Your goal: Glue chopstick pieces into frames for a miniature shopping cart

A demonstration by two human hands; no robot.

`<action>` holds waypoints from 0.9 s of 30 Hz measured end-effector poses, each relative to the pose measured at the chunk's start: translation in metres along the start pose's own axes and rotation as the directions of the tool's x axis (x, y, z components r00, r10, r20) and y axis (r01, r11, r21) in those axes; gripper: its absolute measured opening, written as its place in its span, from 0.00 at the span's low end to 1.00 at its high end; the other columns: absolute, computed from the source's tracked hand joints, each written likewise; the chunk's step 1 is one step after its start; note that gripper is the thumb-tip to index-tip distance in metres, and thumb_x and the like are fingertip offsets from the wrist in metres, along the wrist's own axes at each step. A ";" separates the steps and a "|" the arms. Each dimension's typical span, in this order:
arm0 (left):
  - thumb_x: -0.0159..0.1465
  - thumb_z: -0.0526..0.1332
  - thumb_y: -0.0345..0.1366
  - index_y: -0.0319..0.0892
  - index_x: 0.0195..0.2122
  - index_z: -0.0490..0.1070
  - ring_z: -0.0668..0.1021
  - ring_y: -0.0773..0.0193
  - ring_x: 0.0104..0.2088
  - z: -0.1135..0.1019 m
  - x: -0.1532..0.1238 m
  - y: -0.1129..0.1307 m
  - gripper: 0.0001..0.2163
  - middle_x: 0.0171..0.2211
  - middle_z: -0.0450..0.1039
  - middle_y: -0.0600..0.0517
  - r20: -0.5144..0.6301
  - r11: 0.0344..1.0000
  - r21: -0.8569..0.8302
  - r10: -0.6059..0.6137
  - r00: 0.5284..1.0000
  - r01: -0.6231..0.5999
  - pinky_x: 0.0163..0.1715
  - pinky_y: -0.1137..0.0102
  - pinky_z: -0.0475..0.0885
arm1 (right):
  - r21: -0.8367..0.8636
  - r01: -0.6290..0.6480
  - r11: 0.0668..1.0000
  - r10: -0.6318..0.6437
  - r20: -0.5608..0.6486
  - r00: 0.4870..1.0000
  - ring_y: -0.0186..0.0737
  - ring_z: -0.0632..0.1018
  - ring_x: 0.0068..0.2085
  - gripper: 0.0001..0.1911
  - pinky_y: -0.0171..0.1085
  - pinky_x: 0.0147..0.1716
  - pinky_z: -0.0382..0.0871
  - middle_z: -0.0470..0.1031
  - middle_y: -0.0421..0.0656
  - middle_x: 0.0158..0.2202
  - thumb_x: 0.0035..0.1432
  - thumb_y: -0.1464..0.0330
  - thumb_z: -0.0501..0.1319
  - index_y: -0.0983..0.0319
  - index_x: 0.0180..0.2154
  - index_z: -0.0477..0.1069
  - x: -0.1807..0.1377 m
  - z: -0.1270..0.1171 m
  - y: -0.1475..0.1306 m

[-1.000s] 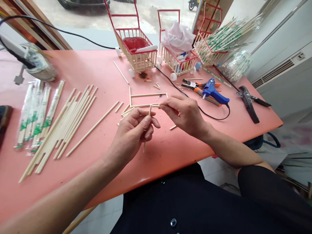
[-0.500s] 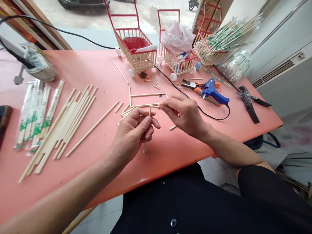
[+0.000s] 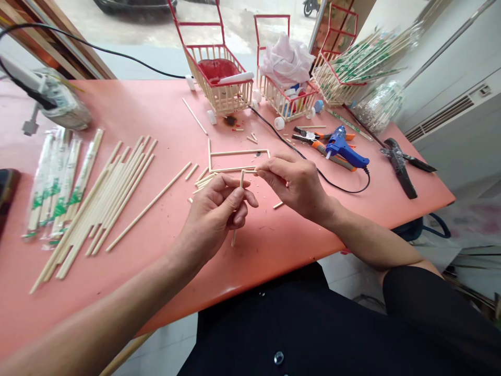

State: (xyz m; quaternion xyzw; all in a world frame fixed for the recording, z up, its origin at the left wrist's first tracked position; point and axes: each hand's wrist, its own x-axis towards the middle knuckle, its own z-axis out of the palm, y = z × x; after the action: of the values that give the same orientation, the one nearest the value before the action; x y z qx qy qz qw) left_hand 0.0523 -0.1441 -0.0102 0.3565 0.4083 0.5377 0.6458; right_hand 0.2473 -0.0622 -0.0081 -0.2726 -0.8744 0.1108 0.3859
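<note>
My left hand (image 3: 221, 206) grips a long wooden chopstick (image 3: 234, 237) between thumb and fingers; its lower end shows beneath the hand. A short stick piece (image 3: 250, 171) is pinched in my right hand (image 3: 295, 180), its far end meeting the top of the chopstick at an angle. Whether the two are glued together I cannot tell. Just beyond my hands, a frame of sticks (image 3: 238, 152) lies flat on the pink table (image 3: 172, 115). Several short cut pieces (image 3: 204, 180) lie beside my left hand.
Loose chopsticks (image 3: 105, 203) and wrapped chopsticks (image 3: 58, 183) lie at left. A blue glue gun (image 3: 346, 149) rests on pliers (image 3: 309, 136) at right. Small stick carts stand behind: one with a red basin (image 3: 217, 70), one with a white bag (image 3: 287, 60), one with wrapped chopsticks (image 3: 360, 65).
Almost nothing has moved. Both hands hold the same sticks in the same pose, and the view has shifted very slightly.
</note>
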 end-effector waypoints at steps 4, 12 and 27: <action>0.67 0.75 0.36 0.42 0.41 0.75 0.69 0.74 0.19 0.000 0.000 -0.001 0.10 0.31 0.82 0.52 -0.002 1.000 -0.017 -0.002 1.000 0.001 0.21 0.76 0.63 | -0.010 0.002 1.000 -0.002 -0.001 1.000 0.36 0.70 0.33 0.14 0.36 0.40 0.68 0.72 0.39 0.33 0.81 0.67 0.60 0.61 0.39 0.79 0.000 0.001 0.001; 0.66 0.76 0.36 0.42 0.41 0.75 0.69 0.75 0.19 0.000 0.000 -0.003 0.11 0.31 0.82 0.52 -0.003 0.999 -0.050 -0.002 1.000 0.002 0.21 0.77 0.63 | 0.008 0.017 1.000 -0.017 -0.020 1.000 0.36 0.71 0.34 0.13 0.35 0.40 0.68 0.73 0.40 0.34 0.80 0.68 0.61 0.61 0.38 0.78 -0.001 0.002 0.001; 0.66 0.76 0.35 0.41 0.41 0.73 0.69 0.75 0.19 0.000 0.001 -0.004 0.12 0.30 0.82 0.52 -0.002 0.999 -0.053 -0.015 1.000 0.015 0.21 0.78 0.63 | 0.010 0.049 0.999 -0.049 -0.040 0.998 0.34 0.70 0.33 0.12 0.34 0.38 0.66 0.71 0.38 0.33 0.79 0.71 0.63 0.62 0.37 0.78 0.000 0.004 0.002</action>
State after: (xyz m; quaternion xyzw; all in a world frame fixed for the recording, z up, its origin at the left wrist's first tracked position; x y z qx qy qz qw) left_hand 0.0543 -0.1440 -0.0134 0.3358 0.3973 0.5438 0.6585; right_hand 0.2453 -0.0604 -0.0114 -0.2511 -0.8724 0.1006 0.4071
